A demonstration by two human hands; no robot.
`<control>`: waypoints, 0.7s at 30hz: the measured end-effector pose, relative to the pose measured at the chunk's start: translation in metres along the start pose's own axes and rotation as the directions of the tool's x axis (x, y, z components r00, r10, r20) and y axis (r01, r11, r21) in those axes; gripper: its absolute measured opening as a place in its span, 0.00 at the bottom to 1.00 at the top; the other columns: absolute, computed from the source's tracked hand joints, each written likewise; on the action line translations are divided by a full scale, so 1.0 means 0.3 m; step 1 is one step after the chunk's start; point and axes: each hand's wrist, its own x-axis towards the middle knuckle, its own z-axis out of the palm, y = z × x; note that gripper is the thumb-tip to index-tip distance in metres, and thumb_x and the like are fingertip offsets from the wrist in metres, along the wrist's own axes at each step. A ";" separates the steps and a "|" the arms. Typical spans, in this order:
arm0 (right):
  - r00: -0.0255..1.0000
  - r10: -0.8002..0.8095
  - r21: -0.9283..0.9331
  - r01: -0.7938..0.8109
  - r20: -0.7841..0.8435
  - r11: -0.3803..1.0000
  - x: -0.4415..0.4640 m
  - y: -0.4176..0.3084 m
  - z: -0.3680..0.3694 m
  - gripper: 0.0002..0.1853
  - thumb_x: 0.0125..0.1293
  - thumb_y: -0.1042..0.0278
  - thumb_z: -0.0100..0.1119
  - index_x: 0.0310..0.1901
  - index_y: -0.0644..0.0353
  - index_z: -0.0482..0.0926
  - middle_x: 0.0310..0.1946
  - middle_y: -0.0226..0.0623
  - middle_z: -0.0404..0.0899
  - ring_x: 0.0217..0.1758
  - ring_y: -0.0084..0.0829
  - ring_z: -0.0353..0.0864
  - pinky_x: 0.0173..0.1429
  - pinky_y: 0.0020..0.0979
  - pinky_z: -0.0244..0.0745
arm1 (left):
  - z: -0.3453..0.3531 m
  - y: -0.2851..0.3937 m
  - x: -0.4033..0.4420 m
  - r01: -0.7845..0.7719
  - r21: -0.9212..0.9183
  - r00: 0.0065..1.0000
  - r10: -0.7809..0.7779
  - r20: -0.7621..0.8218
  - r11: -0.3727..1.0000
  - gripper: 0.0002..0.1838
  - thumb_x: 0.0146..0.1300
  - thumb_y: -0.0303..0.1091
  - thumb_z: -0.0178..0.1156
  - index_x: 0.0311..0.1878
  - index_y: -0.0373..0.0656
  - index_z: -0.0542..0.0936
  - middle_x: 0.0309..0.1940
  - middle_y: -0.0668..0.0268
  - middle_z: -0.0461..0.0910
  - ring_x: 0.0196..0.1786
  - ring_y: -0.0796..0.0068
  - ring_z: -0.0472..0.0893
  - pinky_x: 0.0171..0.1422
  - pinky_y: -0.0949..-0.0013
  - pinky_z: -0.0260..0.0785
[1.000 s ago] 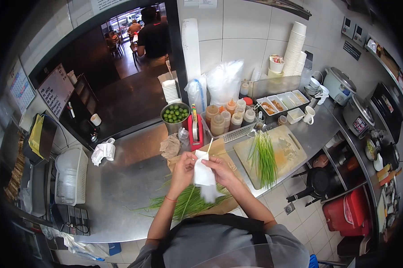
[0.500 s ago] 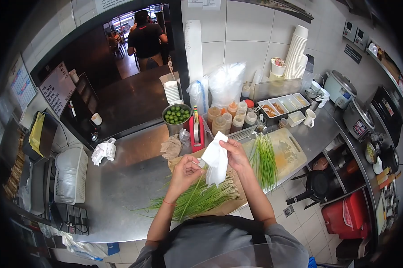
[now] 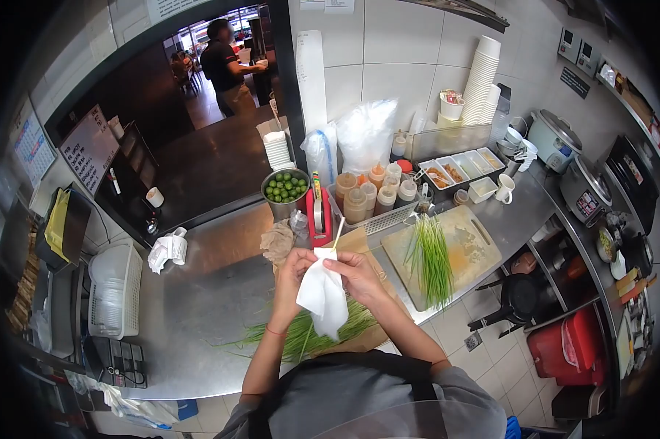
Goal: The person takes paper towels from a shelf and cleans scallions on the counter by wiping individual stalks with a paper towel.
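In front of my chest, a white paper napkin (image 3: 322, 300) hangs folded between my hands. My left hand (image 3: 293, 274) is closed on its upper left edge. The fingers of my right hand (image 3: 357, 276) pinch its upper right side. A thin pale stalk (image 3: 339, 233) sticks up out of the napkin's top; its lower part is hidden. Below the hands, a heap of long green chives (image 3: 304, 338) lies on brown paper (image 3: 359, 245) on the steel counter. To the right, a second bunch of chives (image 3: 430, 260) rests across a cutting board (image 3: 472, 252).
Behind my hands stand a red tape dispenser (image 3: 318, 217), a pot of green limes (image 3: 286, 189) and several sauce bottles (image 3: 374, 194). Crumpled brown paper (image 3: 278, 241) sits left of the dispenser. A white basket (image 3: 132, 296) is at far left. Another person (image 3: 226, 69) stands beyond the opening.
My right hand has brought the napkin down and left to my left hand, and both now grip it. The stalk now points up from the napkin. The person beyond the opening has turned sideways.
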 end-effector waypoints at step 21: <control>0.942 -0.160 -0.562 0.307 0.295 0.768 -0.042 -0.029 0.099 0.13 0.60 0.64 0.60 0.27 0.67 0.76 0.22 0.25 0.67 0.25 0.15 0.63 0.30 0.21 0.59 | -0.105 0.196 0.097 -0.163 -0.003 0.945 0.155 -0.286 0.987 0.10 0.65 0.33 0.52 0.34 0.37 0.79 0.35 0.70 0.75 0.33 0.86 0.73 0.34 0.80 0.67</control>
